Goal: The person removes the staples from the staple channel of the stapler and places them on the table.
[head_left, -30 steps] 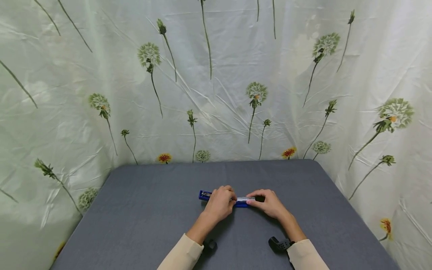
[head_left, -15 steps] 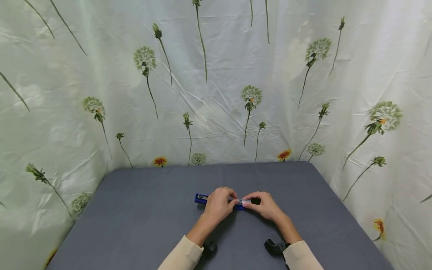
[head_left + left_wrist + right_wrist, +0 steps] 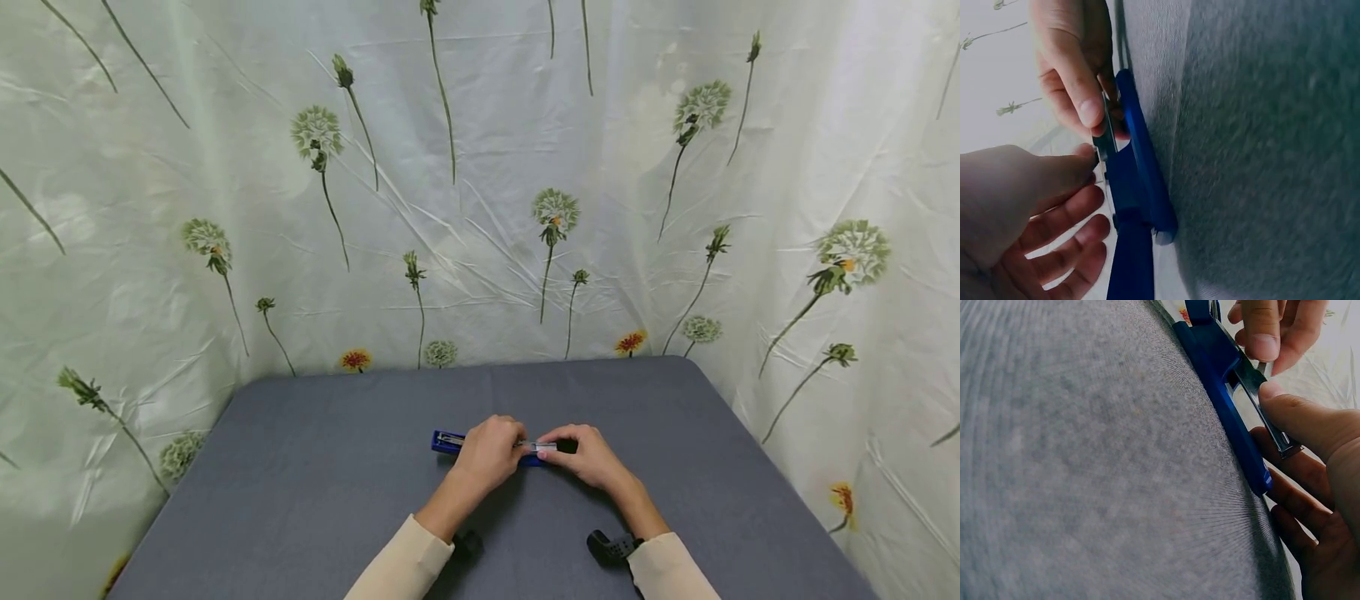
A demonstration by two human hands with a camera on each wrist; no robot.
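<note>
A blue stapler (image 3: 447,442) lies on the table with its top arm swung back and its metal magazine (image 3: 1280,439) exposed. Over the magazine, the thumb and index finger of my left hand (image 3: 491,450) pinch a small grey metal piece (image 3: 1263,366) that looks like a strip of staples, mostly hidden by the fingertips. My right hand (image 3: 592,457) holds the free end of the magazine between thumb and fingers. Below it, the blue base (image 3: 1144,165) runs close along the tabletop, with a gap under the magazine in the right wrist view.
The table has a dark grey cloth top (image 3: 337,483). Behind it and at both sides hangs a pale curtain (image 3: 495,275) printed with dandelions. Black wrist devices (image 3: 611,548) sit below both cuffs.
The right hand and stapler have shifted slightly left in the head view, partly as the view itself turned. The left fingertips are nearer the right ones than a second ago.
</note>
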